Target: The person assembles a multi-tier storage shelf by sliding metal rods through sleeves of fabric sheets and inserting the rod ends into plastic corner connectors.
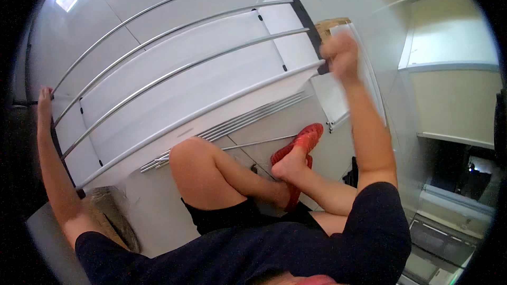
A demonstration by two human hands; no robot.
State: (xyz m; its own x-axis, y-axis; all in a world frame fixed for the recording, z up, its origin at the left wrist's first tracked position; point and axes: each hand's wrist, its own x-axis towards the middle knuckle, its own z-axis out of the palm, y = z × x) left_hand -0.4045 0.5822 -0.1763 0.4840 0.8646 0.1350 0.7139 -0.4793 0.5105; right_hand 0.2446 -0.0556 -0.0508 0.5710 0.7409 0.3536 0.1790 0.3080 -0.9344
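Observation:
A rack frame (185,72) of silver tubes between black end bars lies across the floor in front of me, with white panels (182,55) inside it. My left hand (45,106) grips its left end bar, near the end of the farthest tube. At the opposite end, my right hand (341,57) is balled in a fist beside the right black end bar (299,8). This fist is slightly blurred, and nothing shows in it. Whether it touches the bar, I cannot tell.
Several loose silver tubes (248,116) lie on the tiled floor between the rack and my bent legs. White flat panels (334,97) lie right of the rack, near a tan wicker-like object (332,24). Pale shelving (454,68) stands far right. Brown cloth (113,216) lies near my left arm.

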